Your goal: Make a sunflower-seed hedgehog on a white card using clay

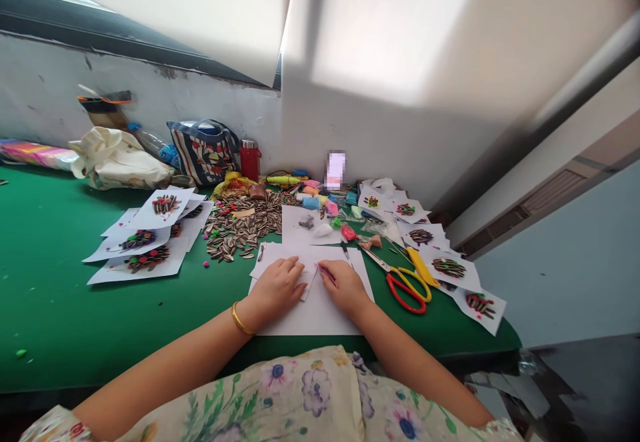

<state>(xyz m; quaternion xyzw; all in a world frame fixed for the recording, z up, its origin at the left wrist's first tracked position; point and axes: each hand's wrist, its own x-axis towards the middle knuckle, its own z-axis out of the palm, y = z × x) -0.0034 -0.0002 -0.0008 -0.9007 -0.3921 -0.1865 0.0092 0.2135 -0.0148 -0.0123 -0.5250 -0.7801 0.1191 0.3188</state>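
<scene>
My left hand (277, 292) lies flat with its fingers spread on white paper (310, 322) at the table's front middle. Close to its right, my right hand (343, 289) has its fingers curled around a thin pinkish pen (327, 274), its tip toward the paper. A small folded piece of paper (309, 287) lies between the two hands. Just beyond my right hand rests a black pen (346, 253). Another white sheet (297, 232) with a small grey lump (306, 222) is behind them.
Sunflower seeds (250, 225) are heaped at the back middle. Seed-decorated sheets (163, 209) lie left, more (447, 269) right. Scissors with red handles (407, 295) and a yellow-handled tool (423, 269) sit right. Behind stand a red bottle (249, 160) and a striped bag (203, 152).
</scene>
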